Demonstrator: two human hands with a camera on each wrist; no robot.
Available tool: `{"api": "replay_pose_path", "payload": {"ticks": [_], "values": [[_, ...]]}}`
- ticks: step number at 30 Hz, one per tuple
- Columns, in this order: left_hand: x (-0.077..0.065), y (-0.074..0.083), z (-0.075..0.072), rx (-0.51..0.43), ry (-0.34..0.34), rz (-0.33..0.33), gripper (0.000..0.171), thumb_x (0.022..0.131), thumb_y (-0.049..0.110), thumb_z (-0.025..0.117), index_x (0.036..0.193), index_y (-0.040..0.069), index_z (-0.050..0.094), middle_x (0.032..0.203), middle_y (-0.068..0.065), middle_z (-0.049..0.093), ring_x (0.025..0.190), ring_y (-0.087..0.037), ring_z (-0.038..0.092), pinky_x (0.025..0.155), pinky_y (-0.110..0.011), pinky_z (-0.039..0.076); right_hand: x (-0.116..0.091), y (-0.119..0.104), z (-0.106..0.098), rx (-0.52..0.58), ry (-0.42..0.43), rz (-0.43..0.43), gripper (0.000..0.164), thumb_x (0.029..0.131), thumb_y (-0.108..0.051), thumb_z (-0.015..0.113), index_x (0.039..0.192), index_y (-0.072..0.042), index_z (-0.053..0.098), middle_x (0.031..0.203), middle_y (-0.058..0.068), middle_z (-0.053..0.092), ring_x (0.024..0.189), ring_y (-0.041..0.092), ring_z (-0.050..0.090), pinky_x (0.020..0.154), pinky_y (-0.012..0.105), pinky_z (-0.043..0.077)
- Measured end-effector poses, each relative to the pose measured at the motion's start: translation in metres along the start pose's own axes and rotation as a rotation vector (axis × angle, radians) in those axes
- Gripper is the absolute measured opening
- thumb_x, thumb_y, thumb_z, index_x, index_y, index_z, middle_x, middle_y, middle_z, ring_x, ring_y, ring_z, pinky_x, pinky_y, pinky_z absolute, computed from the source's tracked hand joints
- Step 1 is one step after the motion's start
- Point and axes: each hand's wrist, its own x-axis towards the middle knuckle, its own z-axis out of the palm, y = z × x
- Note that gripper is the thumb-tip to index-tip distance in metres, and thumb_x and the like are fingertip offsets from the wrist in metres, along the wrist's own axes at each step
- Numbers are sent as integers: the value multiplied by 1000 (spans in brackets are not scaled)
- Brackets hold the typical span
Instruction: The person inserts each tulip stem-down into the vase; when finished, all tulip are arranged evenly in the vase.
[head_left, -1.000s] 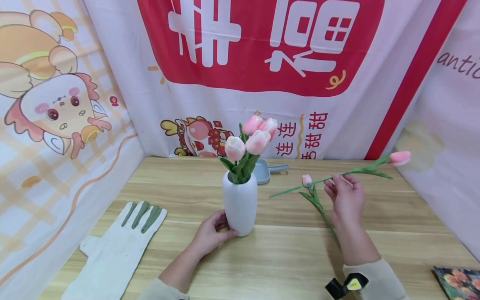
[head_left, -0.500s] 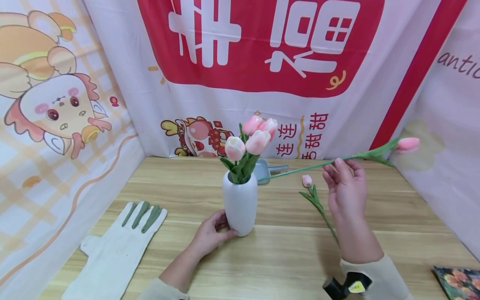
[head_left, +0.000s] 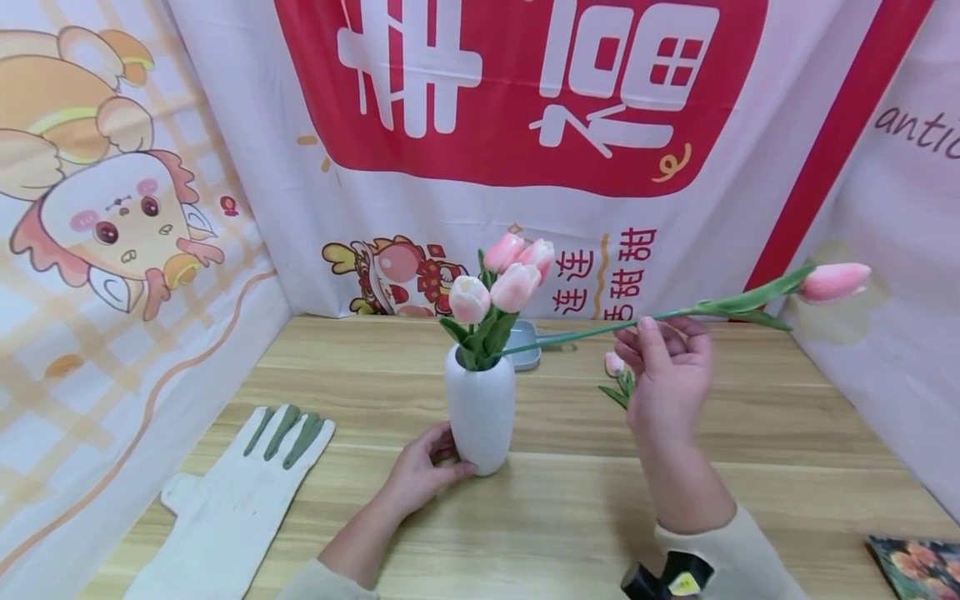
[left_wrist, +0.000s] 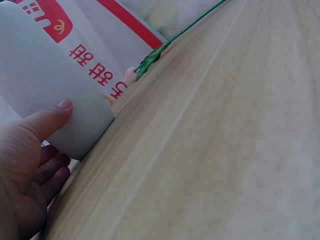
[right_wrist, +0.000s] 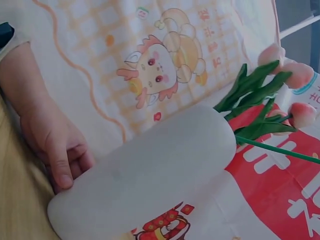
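Note:
A white vase point(head_left: 482, 417) stands upright on the wooden table with several pink-and-white tulips point(head_left: 516, 287) in it. My left hand point(head_left: 423, 468) holds the vase low on its left side; in the left wrist view the thumb point(left_wrist: 55, 117) lies against its wall. My right hand point(head_left: 670, 375) pinches the green stem of another pink tulip point(head_left: 832, 283), its bloom pointing right. That stem slants down left, its end at the vase mouth; in the right wrist view the stem point(right_wrist: 280, 150) overlaps the rim. Another tulip point(head_left: 624, 390) lies on the table, partly hidden behind my right hand.
A white glove with grey-green fingers point(head_left: 225, 508) lies at the left. Behind the vase is a small light-blue dustpan-like tray point(head_left: 527, 357). A flower-printed packet point(head_left: 918, 567) lies at the right front edge. Printed cloth point(head_left: 420, 200) hangs along the back.
My right hand has moved left and slightly up with the tulip, bringing its stem end from over the table to the vase mouth. The left hand and vase stay in place.

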Motion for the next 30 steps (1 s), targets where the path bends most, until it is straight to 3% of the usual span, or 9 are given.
{"api": "replay_pose_path", "payload": {"ticks": [5,17,27,30], "values": [[-1,2,0,-13,5,0,66,76,17,84,134,6,56,130,-16,63,119,-30,62,106,-46,49,-9,6,4,-57,-68,-87,21,90,0,66,103,-9,51,78,3,67,65,13,71,60,25,61],[-1,3,0,-13,1,-2,65,76,17,84,133,7,56,129,-15,64,119,-30,61,106,-46,48,-30,21,12,-123,-285,-184,21,90,-4,68,101,-13,52,86,0,65,76,11,72,70,24,62],[-1,2,0,-6,0,0,65,76,16,84,134,6,56,129,-16,64,118,-30,62,106,-47,48,-38,34,23,-144,-367,-210,21,90,5,65,92,-16,62,83,-4,69,76,8,70,69,20,60],[0,1,0,-5,-3,2,65,76,16,84,134,5,56,129,-17,64,119,-31,61,107,-47,48,-38,38,27,-196,-377,-212,19,88,4,68,93,-14,65,82,-7,70,75,5,69,68,19,60]]}}
